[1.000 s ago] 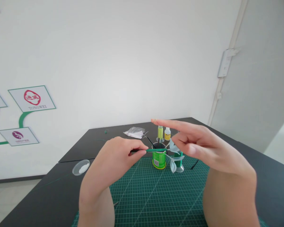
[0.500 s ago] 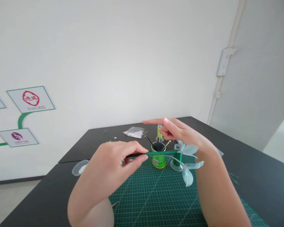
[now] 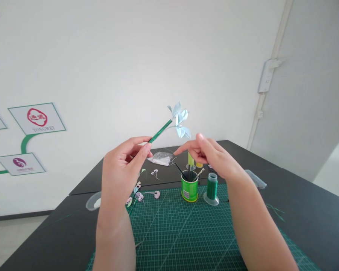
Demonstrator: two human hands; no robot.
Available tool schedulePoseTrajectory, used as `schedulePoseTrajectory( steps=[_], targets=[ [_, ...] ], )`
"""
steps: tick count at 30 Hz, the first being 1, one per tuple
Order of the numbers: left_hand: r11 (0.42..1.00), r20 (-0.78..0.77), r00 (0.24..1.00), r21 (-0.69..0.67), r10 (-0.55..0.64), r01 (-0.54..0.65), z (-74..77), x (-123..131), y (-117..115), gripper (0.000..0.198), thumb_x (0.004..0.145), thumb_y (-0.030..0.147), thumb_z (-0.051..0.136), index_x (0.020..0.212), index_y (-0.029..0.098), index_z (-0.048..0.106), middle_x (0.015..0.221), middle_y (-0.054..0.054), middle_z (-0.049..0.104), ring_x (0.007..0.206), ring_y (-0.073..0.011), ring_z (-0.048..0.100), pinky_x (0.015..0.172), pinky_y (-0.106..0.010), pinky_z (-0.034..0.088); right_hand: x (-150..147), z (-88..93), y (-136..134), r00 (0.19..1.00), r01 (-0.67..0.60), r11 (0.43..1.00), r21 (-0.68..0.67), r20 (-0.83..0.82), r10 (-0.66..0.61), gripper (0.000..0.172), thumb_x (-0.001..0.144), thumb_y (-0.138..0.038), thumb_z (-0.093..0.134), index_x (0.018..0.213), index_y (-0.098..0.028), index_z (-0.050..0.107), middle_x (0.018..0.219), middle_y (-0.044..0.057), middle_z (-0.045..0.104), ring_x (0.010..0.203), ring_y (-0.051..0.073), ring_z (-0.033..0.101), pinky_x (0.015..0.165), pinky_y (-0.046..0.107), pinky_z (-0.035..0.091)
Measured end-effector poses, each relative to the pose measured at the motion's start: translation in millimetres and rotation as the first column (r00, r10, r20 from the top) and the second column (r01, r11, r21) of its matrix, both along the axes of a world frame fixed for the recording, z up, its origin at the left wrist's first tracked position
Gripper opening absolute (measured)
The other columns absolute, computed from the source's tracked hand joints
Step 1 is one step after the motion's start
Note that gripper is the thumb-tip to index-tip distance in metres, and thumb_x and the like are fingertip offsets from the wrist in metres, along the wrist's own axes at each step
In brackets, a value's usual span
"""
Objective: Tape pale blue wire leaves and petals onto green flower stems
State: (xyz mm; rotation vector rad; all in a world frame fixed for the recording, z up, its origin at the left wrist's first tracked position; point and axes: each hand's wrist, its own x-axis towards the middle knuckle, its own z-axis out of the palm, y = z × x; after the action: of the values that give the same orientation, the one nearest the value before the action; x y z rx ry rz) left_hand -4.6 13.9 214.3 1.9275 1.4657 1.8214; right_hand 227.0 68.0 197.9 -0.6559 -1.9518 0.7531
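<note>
My left hand pinches the green-wrapped stem of a handmade flower between thumb and fingers. The stem slants up to the right, and pale blue petals spread from its far end. One bloom branches off on a thin wire below the main stem. To the right, my right hand hangs in the air below the petals, apart from them. Its index finger points left and the other fingers curl; I see nothing in it. Beneath this hand stand a spool of green thread and a green can holding thin tools.
A green cutting mat covers the front of the black table. Small pale flowers lie near my left forearm. Behind are a clear plastic bag and a yellow-green spool. A clear lid lies right, a shallow dish left.
My left hand has raised the flower and tilted it, so its petals moved up and left, away from my right forearm. My right hand stays nearly in place, its index finger now bent lower.
</note>
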Motion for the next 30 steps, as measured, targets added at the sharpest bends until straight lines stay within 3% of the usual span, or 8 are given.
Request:
schedulePoseTrajectory(
  steps=[6,11,14,17,21,25,27,30],
  targets=[
    [0.996,0.090,0.992,0.011,-0.091,0.091,0.8,-4.1,14.5,0.021,0.094,0.038,0.069,0.106,0.025,0.080,0.071,0.001,0.071,0.048,-0.0085,0.040,0.045,-0.024,0.032,11.3,2.5,1.8,0.947,0.164,0.985,-0.049,-0.272,-0.171,0.048,0.108,-0.058,0.045,0.098,-0.019,0.072,0.055,-0.007,0.029,0.052,0.012,0.023,0.054,0.032,0.019],
    [0.980,0.276,0.953,0.187,-0.121,0.070,0.5,-11.1,20.2,0.017,0.094,0.036,0.073,0.105,0.025,0.078,0.071,0.001,0.069,0.053,-0.0089,0.043,0.046,-0.023,0.032,36.2,3.8,-3.0,0.938,0.346,0.938,0.027,-0.008,-0.346,0.027,0.091,-0.048,0.073,0.102,-0.023,0.070,0.057,-0.009,0.029,0.052,0.010,0.025,0.053,0.028,0.018],
    [0.914,0.389,0.904,0.405,-0.178,0.006,2.2,-17.3,24.0,0.015,0.086,0.031,0.080,0.098,0.022,0.080,0.067,0.001,0.068,0.050,-0.0073,0.043,0.044,-0.021,0.030,48.4,4.5,-0.4,0.811,0.557,0.822,0.119,0.136,-0.569,0.021,0.090,-0.043,0.071,0.097,-0.024,0.076,0.057,-0.007,0.037,0.052,0.011,0.033,0.056,0.029,0.026],
    [0.848,0.476,0.849,0.526,-0.230,-0.065,6.6,-23.9,25.6,0.016,0.077,0.023,0.082,0.092,0.018,0.081,0.067,0.000,0.069,0.046,-0.0063,0.045,0.039,-0.020,0.023,57.2,4.8,10.0,0.667,0.726,0.683,0.086,0.155,-0.729,0.025,0.091,-0.043,0.063,0.093,-0.023,0.078,0.061,-0.002,0.055,0.056,0.015,0.045,0.059,0.031,0.033],
    [0.806,0.549,0.802,0.571,-0.237,-0.153,13.0,-32.0,21.5,0.019,0.069,0.020,0.078,0.087,0.017,0.079,0.076,-0.001,0.073,0.047,-0.0068,0.049,0.037,-0.019,0.020,71.2,-0.9,29.0,0.436,0.884,0.458,0.098,0.184,-0.881,0.027,0.089,-0.039,0.059,0.087,-0.021,0.079,0.084,0.009,0.074,0.076,0.025,0.061,0.068,0.035,0.040],
    [0.790,0.591,0.773,0.578,-0.230,-0.206,15.5,-36.4,15.6,0.020,0.066,0.021,0.075,0.086,0.018,0.075,0.070,0.001,0.068,0.045,-0.0071,0.045,0.037,-0.020,0.020,88.4,-8.0,37.9,0.232,0.970,0.241,0.021,0.201,-0.952,0.024,0.085,-0.038,0.062,0.074,-0.019,0.073,0.078,0.015,0.068,0.079,0.032,0.060,0.069,0.040,0.036],
    [0.791,0.593,0.772,0.575,-0.227,-0.210,15.3,-36.6,14.6,0.021,0.066,0.021,0.075,0.086,0.017,0.075,0.063,0.003,0.063,0.044,-0.0079,0.043,0.037,-0.020,0.020,94.3,-7.7,35.5,0.230,0.973,0.224,-0.053,0.152,-0.961,0.023,0.083,-0.037,0.066,0.067,-0.020,0.070,0.069,0.013,0.061,0.074,0.031,0.056,0.068,0.041,0.034],
    [0.789,0.590,0.776,0.576,-0.221,-0.213,14.3,-36.0,16.1,0.022,0.066,0.022,0.075,0.087,0.016,0.075,0.062,0.003,0.063,0.043,-0.0075,0.042,0.036,-0.020,0.020,96.6,-2.4,26.4,0.270,0.959,0.266,-0.102,0.021,-0.963,0.025,0.088,-0.038,0.060,0.074,-0.020,0.072,0.066,0.008,0.056,0.066,0.024,0.051,0.067,0.040,0.036]
  ],
)
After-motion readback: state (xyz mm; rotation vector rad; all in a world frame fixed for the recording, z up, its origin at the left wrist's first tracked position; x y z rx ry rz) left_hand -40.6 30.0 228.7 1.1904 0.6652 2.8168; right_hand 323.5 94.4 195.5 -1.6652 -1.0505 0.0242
